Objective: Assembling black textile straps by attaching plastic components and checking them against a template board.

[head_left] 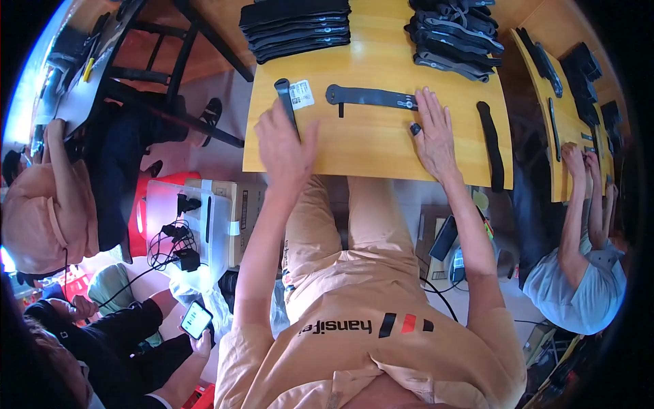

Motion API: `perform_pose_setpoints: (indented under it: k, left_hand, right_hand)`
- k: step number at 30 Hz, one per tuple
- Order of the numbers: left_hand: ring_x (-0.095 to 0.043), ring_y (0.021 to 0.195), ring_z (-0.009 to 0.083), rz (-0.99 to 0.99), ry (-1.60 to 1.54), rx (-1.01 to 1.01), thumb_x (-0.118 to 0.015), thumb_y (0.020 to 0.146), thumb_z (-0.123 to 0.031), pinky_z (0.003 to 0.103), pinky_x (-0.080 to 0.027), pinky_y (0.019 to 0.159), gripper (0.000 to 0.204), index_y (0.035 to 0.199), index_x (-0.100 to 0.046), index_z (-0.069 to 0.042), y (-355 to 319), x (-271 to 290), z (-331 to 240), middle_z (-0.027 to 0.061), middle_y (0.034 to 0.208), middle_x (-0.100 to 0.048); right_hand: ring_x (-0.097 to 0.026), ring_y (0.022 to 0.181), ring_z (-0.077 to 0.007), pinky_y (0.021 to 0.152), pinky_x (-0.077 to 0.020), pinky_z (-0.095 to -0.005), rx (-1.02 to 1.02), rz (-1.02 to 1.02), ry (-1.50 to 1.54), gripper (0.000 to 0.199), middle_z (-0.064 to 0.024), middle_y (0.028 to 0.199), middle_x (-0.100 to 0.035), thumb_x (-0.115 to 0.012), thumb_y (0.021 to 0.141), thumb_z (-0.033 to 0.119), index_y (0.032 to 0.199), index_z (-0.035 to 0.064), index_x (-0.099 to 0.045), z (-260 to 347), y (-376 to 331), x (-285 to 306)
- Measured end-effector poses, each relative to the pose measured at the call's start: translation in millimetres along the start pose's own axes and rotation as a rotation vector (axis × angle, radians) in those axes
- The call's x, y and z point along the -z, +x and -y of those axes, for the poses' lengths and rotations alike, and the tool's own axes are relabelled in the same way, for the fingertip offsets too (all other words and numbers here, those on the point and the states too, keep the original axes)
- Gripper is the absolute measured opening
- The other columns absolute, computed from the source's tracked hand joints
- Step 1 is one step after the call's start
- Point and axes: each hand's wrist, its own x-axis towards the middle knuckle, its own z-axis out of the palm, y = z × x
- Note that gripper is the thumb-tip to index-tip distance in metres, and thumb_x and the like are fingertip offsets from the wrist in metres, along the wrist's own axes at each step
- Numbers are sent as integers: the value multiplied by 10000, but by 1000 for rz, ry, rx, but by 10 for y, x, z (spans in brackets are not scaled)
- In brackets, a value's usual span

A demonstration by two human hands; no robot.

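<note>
My right hand lies flat with fingers stretched over the right end of a dark strap; its thumb wears a black cover. The strap runs across the table, its left end rounded, with a short black tab just below. My left hand is slightly blurred, thumb spread from the fingers. Between them shows a narrow dark strip with a looped upper end; whether the hand touches it I cannot tell. A white printed label sits beside the strip. Another black strap lies to the right.
A neat stack of dark straps and a looser pile stand at the table's far side. Below left is a clear plastic bin with cables. People work at both sides; one at lower left holds a phone.
</note>
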Motion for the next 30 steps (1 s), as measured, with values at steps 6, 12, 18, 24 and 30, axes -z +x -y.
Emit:
perform_pose_setpoints:
  k: [6, 12, 18, 24, 30]
  left_hand:
    - [-586, 765, 388, 176, 89, 391, -670, 705, -198, 455, -458, 721, 452, 1051, -510, 44, -238, 43, 182, 199, 843, -599]
    - [-545, 646, 113, 412, -1030, 903, -635, 729, -105, 260, -402, 556, 163, 858, -589, -17, -435, 197, 318, 37, 744, -583]
    - [-457, 583, 40, 200, -1262, 902, -623, 786, -150, 197, -332, 495, 137, 851, -539, -63, -794, 177, -41, -11, 686, -548]
    - [-484, 535, 47, 203, -1231, 888, -591, 858, -229, 176, -335, 462, 174, 869, -508, -76, -854, 104, -309, 7, 658, -563]
    - [-620, 726, 95, 451, -1675, 903, -593, 858, -118, 202, -503, 644, 230, 1055, -555, -6, -945, 170, -280, 33, 856, -621]
  right_hand:
    - [-265, 1311, -299, 1068, -174, -472, 9, -150, -34, 476, -149, 1354, -371, -457, 877, 192, 1323, 56, -365, -76, -43, 12]
    - [-431, 1157, -332, 982, -319, -438, 39, -291, 82, 253, -172, 1128, -516, -487, 832, 79, 1057, -4, -568, 17, -137, 36]
    - [-571, 858, -310, 742, -475, -347, 203, 3, 637, 327, -139, 940, -559, -515, 668, -86, 966, 16, -603, 953, -497, 272]
    - [-607, 793, -218, 693, -508, -266, 243, 199, 821, 456, -111, 946, -577, -568, 610, -167, 1027, 8, -618, 1201, -697, 105]
    - [-600, 774, -230, 667, -491, -296, 130, 154, 892, 325, -105, 866, -583, -603, 660, -113, 967, -8, -626, 1143, -720, 209]
